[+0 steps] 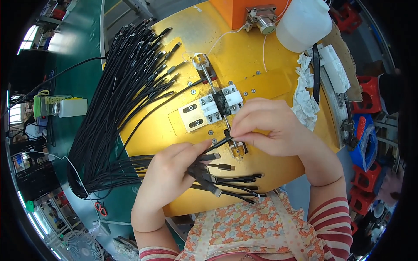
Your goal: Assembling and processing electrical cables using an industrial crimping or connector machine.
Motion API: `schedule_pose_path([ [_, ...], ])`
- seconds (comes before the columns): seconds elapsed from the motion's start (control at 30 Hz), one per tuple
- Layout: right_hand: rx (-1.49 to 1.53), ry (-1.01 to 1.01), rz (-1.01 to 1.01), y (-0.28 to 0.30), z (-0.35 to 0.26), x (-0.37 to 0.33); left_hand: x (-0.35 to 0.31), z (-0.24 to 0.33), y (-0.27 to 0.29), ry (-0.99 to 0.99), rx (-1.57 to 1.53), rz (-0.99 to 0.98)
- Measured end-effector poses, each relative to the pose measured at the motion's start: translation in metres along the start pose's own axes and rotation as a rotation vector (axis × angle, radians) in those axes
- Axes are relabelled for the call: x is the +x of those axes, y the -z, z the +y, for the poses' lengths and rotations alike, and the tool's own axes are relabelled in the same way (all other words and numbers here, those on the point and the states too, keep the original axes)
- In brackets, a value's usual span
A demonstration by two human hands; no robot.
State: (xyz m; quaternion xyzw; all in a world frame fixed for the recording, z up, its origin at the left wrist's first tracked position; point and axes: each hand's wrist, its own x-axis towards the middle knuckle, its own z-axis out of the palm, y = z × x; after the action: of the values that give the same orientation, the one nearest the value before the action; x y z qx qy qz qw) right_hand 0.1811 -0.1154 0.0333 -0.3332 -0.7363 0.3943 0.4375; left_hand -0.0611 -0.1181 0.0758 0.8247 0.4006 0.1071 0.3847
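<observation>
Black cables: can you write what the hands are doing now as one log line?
left hand: holds black cables | right hand: pinches at one cable's end | nearby: metal fixture, white container, crumpled paper

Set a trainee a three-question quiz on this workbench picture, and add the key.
1. True or false: the red-handled scissors lie on the green surface.

2. Name what the left hand holds.

3. Multiple choice: where in the picture is the white plastic container relative to the orange housing?
A) to its left
B) to its right
C) directly below it

Key:
1. True.
2. Black cables, their connector ends sticking out past the hand.
3. B.
</observation>
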Motion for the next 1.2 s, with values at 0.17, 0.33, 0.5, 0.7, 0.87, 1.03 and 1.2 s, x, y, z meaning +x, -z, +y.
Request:
schedule_pose_path([
  [0.17,-0.112,0.070,0.027,-0.009,-0.001,0.000,0.002,-0.007,-0.008,-0.067,0.034,0.084],
  [0.33,-0.136,0.007,0.004,-0.011,-0.004,-0.001,0.003,-0.012,-0.011,-0.130,0.067,0.113],
  [0.5,-0.166,-0.009,-0.153,-0.004,-0.005,-0.003,0.007,-0.016,-0.012,-0.192,0.070,-0.067],
  [0.7,-0.189,-0.029,-0.175,0.000,0.001,-0.001,0.009,-0.010,-0.015,-0.024,0.093,0.002],
  [0.87,-0.321,0.005,0.097,-0.008,0.019,0.009,0.027,-0.040,-0.027,-0.260,0.415,0.352],
  [1.03,-0.383,-0.037,0.124,-0.010,0.028,0.012,0.035,-0.043,-0.031,-0.305,0.668,0.419],
  [1.2,-0.423,-0.063,0.138,-0.012,0.025,0.012,0.035,-0.042,-0.032,-0.248,0.648,0.369],
])
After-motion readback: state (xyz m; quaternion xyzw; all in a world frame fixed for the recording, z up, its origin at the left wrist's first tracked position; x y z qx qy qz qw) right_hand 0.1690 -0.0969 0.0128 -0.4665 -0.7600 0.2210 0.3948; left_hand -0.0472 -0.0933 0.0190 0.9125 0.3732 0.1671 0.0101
